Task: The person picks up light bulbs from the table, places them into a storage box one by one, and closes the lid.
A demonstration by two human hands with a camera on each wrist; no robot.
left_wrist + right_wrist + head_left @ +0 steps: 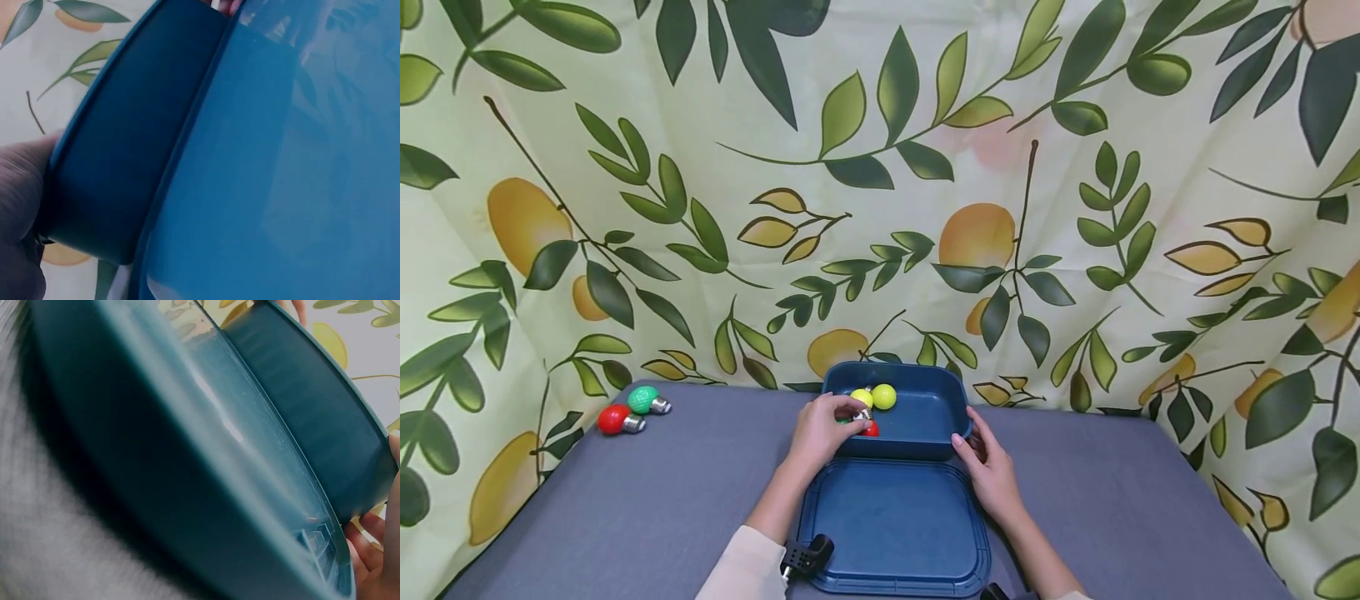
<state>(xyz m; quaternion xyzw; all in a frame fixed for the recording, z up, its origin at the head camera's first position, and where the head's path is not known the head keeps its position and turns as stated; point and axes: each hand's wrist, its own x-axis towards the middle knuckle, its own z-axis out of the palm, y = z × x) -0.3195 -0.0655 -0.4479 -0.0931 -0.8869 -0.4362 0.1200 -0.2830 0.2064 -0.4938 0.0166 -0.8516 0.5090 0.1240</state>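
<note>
On the left, by the far left corner of the desk [700, 475], lie a red bulb [614, 419] and, just behind it, a green bulb [642, 400]. Both are round with shiny silver ends that point right. The green one looks bumpy. I cannot tell if they touch.

Next comes a pale sleeve [741, 571], cut off at the bottom, and a black strap [808, 556] on the wrist. The left hand [820, 432] reaches over the front edge of the box [931, 450], near its left end. Its fingers bend down by a silver end, but I cannot tell if they pinch it.

The box is dark blue, with rounded corners and no top on. It stands near the middle of the desk's back edge. In its left half sit two yellow balls, one half hidden [861, 397] and one plain to see [884, 397]. A red bit [871, 429] peeks out by the thumb; the hand hides the rest.

In front of the box lies a flat blue lid [895, 529] with a raised rim. It shines in the left wrist view, which is dim.

The right hand [991, 471] grips the box's front right corner, thumb on the rim, fingers round the side.
</note>
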